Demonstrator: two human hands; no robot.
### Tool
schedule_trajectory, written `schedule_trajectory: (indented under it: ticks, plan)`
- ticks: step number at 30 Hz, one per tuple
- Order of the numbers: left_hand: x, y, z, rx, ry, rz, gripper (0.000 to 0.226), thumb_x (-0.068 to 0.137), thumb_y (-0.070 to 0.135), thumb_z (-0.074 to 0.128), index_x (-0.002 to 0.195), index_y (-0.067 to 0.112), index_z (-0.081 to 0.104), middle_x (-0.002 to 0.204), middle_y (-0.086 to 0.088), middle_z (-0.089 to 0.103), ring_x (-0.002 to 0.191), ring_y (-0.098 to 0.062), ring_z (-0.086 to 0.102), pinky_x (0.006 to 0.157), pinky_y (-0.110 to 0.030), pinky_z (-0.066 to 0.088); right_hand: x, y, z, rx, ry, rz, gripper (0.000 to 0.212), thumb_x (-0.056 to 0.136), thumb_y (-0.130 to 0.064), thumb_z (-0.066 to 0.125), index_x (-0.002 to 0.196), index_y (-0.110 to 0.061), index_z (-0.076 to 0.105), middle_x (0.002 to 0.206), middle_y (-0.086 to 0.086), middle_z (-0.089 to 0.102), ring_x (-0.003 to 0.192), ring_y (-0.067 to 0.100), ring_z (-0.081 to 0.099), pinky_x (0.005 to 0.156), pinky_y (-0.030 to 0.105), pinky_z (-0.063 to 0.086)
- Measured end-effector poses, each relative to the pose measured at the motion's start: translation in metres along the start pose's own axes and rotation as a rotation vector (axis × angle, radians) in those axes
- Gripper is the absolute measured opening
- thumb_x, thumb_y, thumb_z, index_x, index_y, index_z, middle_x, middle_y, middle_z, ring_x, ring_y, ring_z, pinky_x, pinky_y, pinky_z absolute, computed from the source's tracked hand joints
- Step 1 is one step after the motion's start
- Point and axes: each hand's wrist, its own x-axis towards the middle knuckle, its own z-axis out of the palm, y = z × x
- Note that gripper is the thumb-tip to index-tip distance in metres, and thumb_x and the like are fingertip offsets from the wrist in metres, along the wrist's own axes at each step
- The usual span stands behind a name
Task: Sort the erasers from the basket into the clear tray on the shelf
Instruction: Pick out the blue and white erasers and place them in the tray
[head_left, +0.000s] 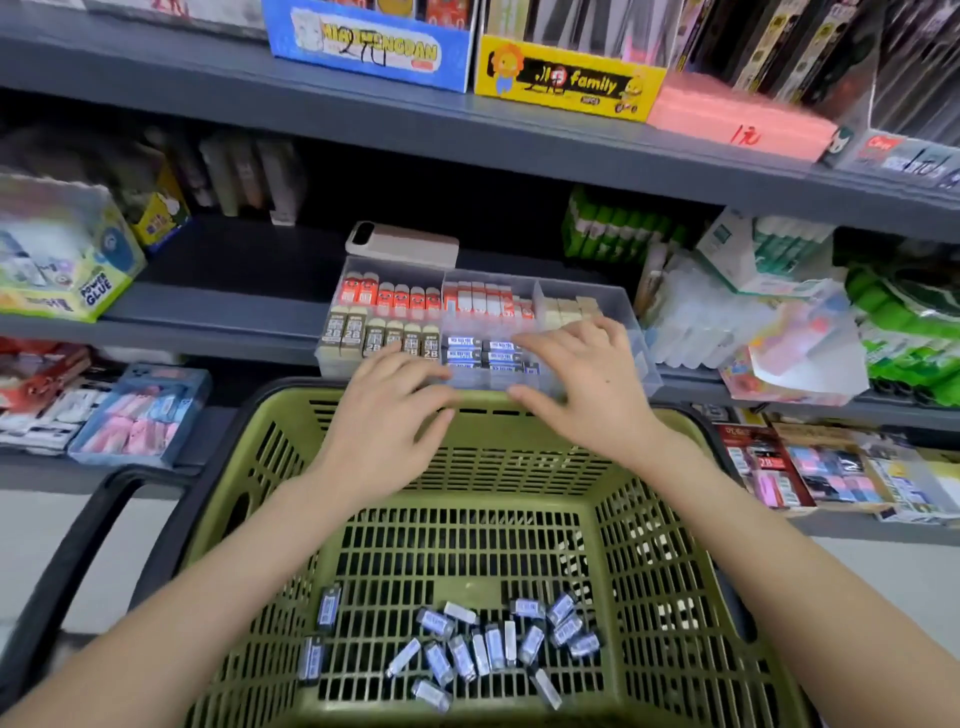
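a single wide-angle camera on the head looks forward and down, sitting close above the green basket (649, 545) and facing the grey shelves (208, 78) just beyond it, which fill the upper half.

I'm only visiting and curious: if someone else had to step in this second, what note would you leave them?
Left hand: open, empty, at the front edge of the clear tray.
Right hand: open, fingers spread over the tray's front right.
The tray sits just behind the green basket.
Done: blue-sleeved erasers stacked in the tray's front middle compartment.
Left: a scatter of loose erasers on the basket floor.
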Motion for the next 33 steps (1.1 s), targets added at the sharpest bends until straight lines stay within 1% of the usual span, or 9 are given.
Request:
schedule_trajectory:
  ticks: [4,6,9,12,16,18,23,28,33]
  plan:
    - [-0.031,0.006,0.013,-0.087,-0.097,-0.051,0.015,0.084,0.017,0.062,0.091,0.011,0.074,0.095,-0.004,0.070,0.091,-0.027,0.062,0.084,-0.038,0.047,-0.058,-0.020,0.007,0.375,0.055,0.048,0.032,0.088,-0.039,0.053,0.100,-0.014,0.068,0.089,-0.003,0.067,0.085,0.016,0.057,0.079,0.033,0.042]
    - [-0.051,0.011,0.028,-0.166,-0.302,-0.114,0.017,0.089,0.020,0.064,0.103,0.015,0.071,0.103,-0.002,0.068,0.100,-0.024,0.058,0.088,-0.036,0.046,-0.088,-0.022,0.024,0.529,-0.269,0.205,0.027,0.087,-0.034,0.061,0.106,-0.015,0.067,0.093,-0.006,0.066,0.085,0.013,0.059,0.081,0.032,0.048]
    - [-0.077,0.019,0.058,-0.137,-0.742,-0.136,0.034,0.091,0.038,0.057,0.123,0.026,0.060,0.121,0.005,0.059,0.119,-0.016,0.047,0.102,-0.033,0.039,-0.126,-0.015,0.056,0.431,-0.925,0.334,0.051,0.083,-0.034,0.068,0.128,-0.018,0.052,0.127,0.002,0.058,0.109,0.016,0.057,0.095,0.029,0.047]
    - [-0.101,0.027,0.085,-0.033,-1.063,-0.085,0.057,0.085,0.049,0.059,0.137,0.029,0.045,0.130,0.001,0.050,0.125,-0.018,0.040,0.107,-0.036,0.037,-0.158,-0.014,0.084,0.143,-1.219,0.267,0.085,0.073,-0.038,0.076,0.143,-0.021,0.031,0.148,0.011,0.033,0.131,0.030,0.039,0.107,0.040,0.036]
    - [-0.129,0.036,0.113,-0.013,-1.243,-0.223,0.088,0.079,0.055,0.065,0.149,0.027,0.020,0.145,-0.014,0.034,0.131,-0.029,0.037,0.105,-0.041,0.040,-0.178,-0.024,0.107,-0.104,-1.203,0.104,0.098,0.067,-0.051,0.075,0.144,-0.022,0.021,0.149,0.018,0.023,0.120,0.035,0.048,0.088,0.039,0.052]
    - [-0.138,0.041,0.123,-0.054,-1.227,-0.287,0.092,0.079,0.052,0.068,0.150,0.028,0.016,0.150,-0.019,0.025,0.130,-0.033,0.041,0.102,-0.039,0.043,-0.182,-0.027,0.112,-0.076,-1.147,0.112,0.088,0.072,-0.039,0.076,0.141,-0.022,0.024,0.145,0.018,0.027,0.108,0.030,0.056,0.080,0.036,0.055]
    - [-0.147,0.035,0.133,-0.188,-1.131,-0.370,0.077,0.082,0.035,0.070,0.147,0.027,0.028,0.147,-0.016,0.033,0.126,-0.029,0.047,0.105,-0.034,0.040,-0.187,-0.022,0.119,0.101,-1.053,0.306,0.058,0.079,-0.014,0.070,0.129,-0.021,0.042,0.133,0.012,0.036,0.090,0.019,0.058,0.068,0.022,0.055]
    - [-0.148,0.022,0.137,-0.229,-1.014,-0.432,0.048,0.086,0.035,0.065,0.130,0.023,0.051,0.131,-0.005,0.052,0.113,-0.020,0.054,0.098,-0.031,0.045,-0.185,-0.018,0.128,0.153,-0.962,0.429,0.046,0.077,-0.030,0.072,0.117,-0.023,0.050,0.117,0.002,0.046,0.084,0.016,0.054,0.059,0.022,0.045]
    - [-0.144,0.018,0.142,0.094,-0.907,-0.179,0.050,0.088,0.049,0.054,0.129,0.021,0.051,0.126,-0.003,0.052,0.118,-0.019,0.043,0.100,-0.032,0.040,-0.176,-0.014,0.136,0.163,-0.858,0.469,0.045,0.080,-0.040,0.066,0.117,-0.019,0.051,0.112,0.001,0.057,0.090,0.020,0.060,0.066,0.028,0.050]
